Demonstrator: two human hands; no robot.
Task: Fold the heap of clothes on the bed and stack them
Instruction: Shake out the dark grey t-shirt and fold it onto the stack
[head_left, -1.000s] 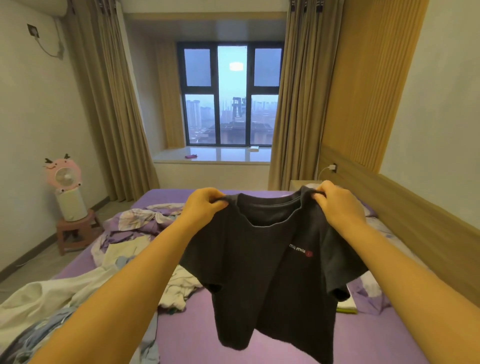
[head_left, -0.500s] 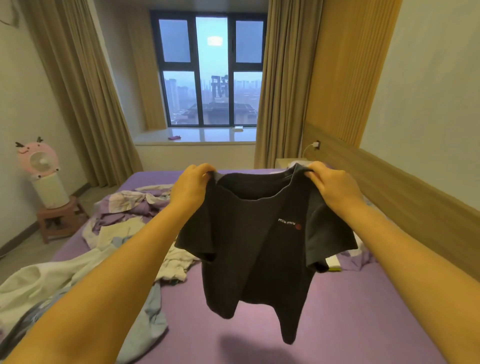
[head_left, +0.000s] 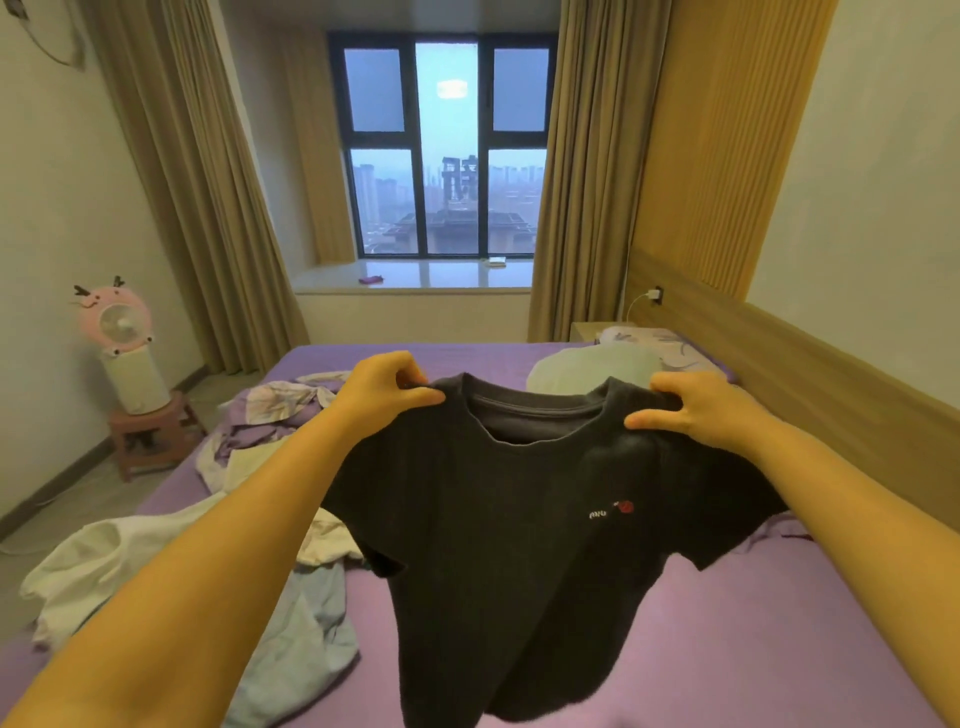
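Observation:
A dark grey T-shirt (head_left: 509, 530) with a small red and white chest logo hangs spread out over the purple bed (head_left: 753, 623), front facing me. My left hand (head_left: 387, 387) pinches its left shoulder beside the collar. My right hand (head_left: 696, 410) grips the other shoulder, thumb in front of the cloth. The hem dangles close to the sheet. A heap of unfolded clothes (head_left: 171, 561), white, pale blue and patterned lilac, lies along the bed's left side.
A pale green pillow (head_left: 587, 366) and a patterned pillow (head_left: 654, 340) lie at the bed's far right by the wooden headboard (head_left: 831, 384). A pink fan (head_left: 117, 319) stands on a small stool (head_left: 148, 436) at left. Window and curtains are beyond.
My hands have spread apart and lowered, stretching the T-shirt wider and bringing it down toward the sheet. The sleeves now fan outward.

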